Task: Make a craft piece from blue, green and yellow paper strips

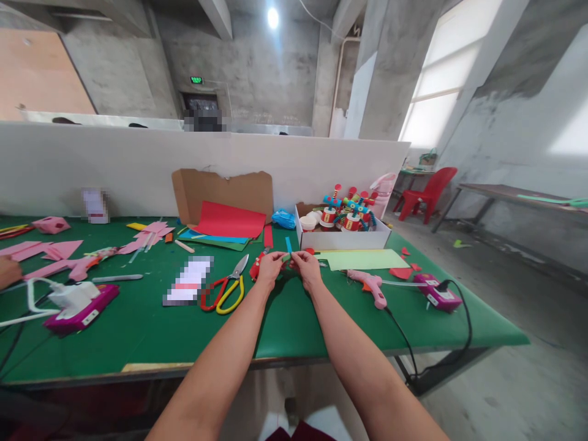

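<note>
My left hand (271,267) and my right hand (305,268) meet over the middle of the green table, fingertips pinched close together. Between them is a small green paper strip (286,257). A narrow blue strip (288,243) rises just behind the fingertips; whether it joins the green one I cannot tell. Left of my left hand lie scissors (229,288) with one red and one yellow handle, blades partly apart. A red object (255,267) is partly hidden by my left hand. To the right of my right hand, a pink glue gun (374,286) rests on the table.
Behind my hands, a white box (340,239) holds colourful figures. A light green sheet (367,260) lies before it. Coloured paper (234,219) leans on cardboard (197,193). Purple power strips (436,293) with cables sit at both sides. Another person's hand (8,271) is far left.
</note>
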`<action>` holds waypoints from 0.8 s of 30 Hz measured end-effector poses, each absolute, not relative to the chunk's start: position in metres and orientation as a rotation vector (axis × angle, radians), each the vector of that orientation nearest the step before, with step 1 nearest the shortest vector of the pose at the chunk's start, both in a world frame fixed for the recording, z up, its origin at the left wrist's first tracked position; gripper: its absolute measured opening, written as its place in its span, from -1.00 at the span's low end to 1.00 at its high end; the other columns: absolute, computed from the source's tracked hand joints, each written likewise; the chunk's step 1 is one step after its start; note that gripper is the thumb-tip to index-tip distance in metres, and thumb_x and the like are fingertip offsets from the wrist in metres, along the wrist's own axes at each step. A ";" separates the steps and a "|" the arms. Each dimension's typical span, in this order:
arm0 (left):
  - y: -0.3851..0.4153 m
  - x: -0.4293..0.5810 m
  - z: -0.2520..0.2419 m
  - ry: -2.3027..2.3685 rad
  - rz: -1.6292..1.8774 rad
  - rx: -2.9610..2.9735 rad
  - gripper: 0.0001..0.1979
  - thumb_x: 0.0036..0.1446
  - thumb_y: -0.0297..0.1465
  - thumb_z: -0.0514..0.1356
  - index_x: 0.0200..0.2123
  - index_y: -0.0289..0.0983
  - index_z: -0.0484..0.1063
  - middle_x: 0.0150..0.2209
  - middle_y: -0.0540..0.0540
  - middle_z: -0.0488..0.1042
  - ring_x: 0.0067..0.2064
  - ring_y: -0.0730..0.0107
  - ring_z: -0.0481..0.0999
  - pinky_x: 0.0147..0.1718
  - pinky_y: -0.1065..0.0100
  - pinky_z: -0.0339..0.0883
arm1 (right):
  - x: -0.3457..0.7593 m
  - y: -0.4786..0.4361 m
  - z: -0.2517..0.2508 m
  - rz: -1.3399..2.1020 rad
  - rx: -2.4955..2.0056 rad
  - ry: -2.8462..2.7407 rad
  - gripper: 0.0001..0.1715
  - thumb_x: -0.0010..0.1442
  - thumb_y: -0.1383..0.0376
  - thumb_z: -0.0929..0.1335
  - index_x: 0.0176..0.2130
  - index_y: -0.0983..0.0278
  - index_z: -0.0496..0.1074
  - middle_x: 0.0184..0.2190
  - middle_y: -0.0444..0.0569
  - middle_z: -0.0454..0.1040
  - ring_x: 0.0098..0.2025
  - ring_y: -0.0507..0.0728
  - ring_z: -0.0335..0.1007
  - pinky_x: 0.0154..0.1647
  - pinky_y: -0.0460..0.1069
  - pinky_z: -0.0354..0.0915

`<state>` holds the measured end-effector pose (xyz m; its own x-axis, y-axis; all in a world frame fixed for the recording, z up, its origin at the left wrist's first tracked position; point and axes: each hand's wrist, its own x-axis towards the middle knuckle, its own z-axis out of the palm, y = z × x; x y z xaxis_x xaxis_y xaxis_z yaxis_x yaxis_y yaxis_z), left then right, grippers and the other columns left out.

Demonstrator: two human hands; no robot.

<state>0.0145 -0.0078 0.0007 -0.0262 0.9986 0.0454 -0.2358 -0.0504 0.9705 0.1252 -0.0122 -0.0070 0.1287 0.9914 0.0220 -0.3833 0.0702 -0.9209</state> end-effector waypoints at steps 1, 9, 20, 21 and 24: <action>-0.008 0.014 0.000 1.016 1.363 1.052 -0.76 -0.29 -0.29 0.36 -0.53 -0.33 0.50 -0.64 0.03 0.40 -0.60 0.55 0.29 -0.58 0.47 0.18 | 0.125 -0.012 -0.007 1.237 -0.943 -0.847 -0.68 -0.25 0.17 0.52 -0.52 0.29 0.41 -0.69 -0.23 0.39 -0.60 -0.02 0.32 -0.47 -0.08 0.34; -0.013 0.016 0.002 0.933 1.292 1.062 -0.67 -0.27 -0.34 0.36 -0.37 -0.30 0.42 -0.50 0.01 0.43 -0.50 0.51 0.39 -0.57 0.49 0.22 | 0.127 -0.007 -0.009 1.204 -0.913 -0.682 -0.69 -0.24 0.19 0.51 -0.53 0.28 0.39 -0.68 -0.23 0.38 -0.57 -0.01 0.34 -0.42 -0.06 0.36; -0.005 0.013 -0.003 1.018 1.355 1.121 -0.66 -0.32 -0.23 0.37 -0.48 -0.31 0.40 -0.61 0.05 0.39 -0.59 0.54 0.32 -0.59 0.47 0.18 | 0.124 -0.012 -0.004 1.332 -0.883 -0.760 -0.69 -0.13 0.11 0.47 -0.50 0.28 0.42 -0.65 -0.20 0.41 -0.59 -0.03 0.33 -0.46 -0.09 0.35; -0.005 0.012 -0.003 1.023 1.355 1.123 -0.66 -0.32 -0.24 0.37 -0.49 -0.31 0.41 -0.62 0.05 0.39 -0.59 0.54 0.31 -0.59 0.47 0.18 | 0.124 -0.012 -0.003 1.343 -0.884 -0.760 -0.69 -0.13 0.10 0.47 -0.49 0.28 0.43 -0.64 -0.20 0.41 -0.59 -0.03 0.33 -0.46 -0.08 0.35; -0.004 0.013 -0.004 1.031 1.363 1.126 -0.68 -0.30 -0.24 0.36 -0.49 -0.31 0.41 -0.62 0.05 0.39 -0.59 0.54 0.32 -0.58 0.46 0.19 | 0.126 -0.013 -0.003 1.322 -0.904 -0.841 -0.68 -0.22 0.14 0.51 -0.47 0.28 0.46 -0.65 -0.21 0.41 -0.59 -0.03 0.32 -0.43 -0.08 0.35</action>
